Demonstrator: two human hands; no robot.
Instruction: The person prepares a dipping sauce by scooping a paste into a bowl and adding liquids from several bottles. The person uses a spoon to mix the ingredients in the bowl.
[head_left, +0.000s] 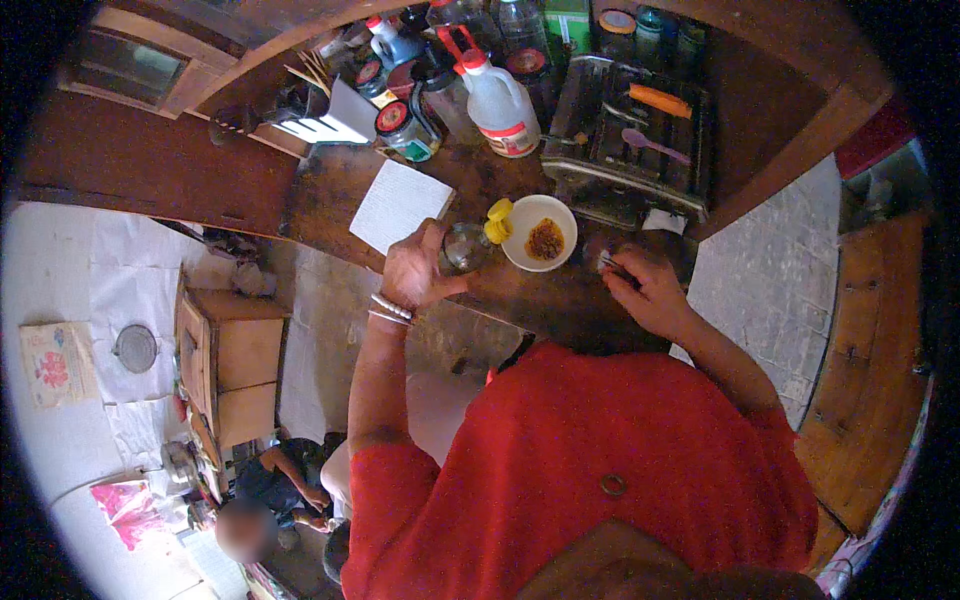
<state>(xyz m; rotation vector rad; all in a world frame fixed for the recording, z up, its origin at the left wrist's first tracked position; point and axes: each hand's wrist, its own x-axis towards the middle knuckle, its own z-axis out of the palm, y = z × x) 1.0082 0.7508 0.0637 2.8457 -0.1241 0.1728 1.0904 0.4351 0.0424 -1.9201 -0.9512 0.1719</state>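
My left hand (420, 271), a beaded bracelet at its wrist, is spread with thumb and fingers apart beside a clear glass or plastic container (463, 247); whether they touch is hard to tell. A yellow plastic cap (498, 221) lies between that container and a white bowl (517, 251), against the bowl's rim. Dark reddish-brown seasoning (545, 239) sits inside the bowl. To the bowl's right, my right hand (637, 283) pinches a thin dark utensil (621, 267) with a small pale end. A stack of white paper napkins (401, 204) lies beyond my left hand.
A white-capped-in-red jug (502, 109), lidded jars (405, 131) and a white slotted holder (341, 116) stand at the back of the wooden table (322, 187). A dark case (626, 176) carries a purple spoon (656, 145) and an orange object (660, 100). Another person (281, 480) is at lower left.
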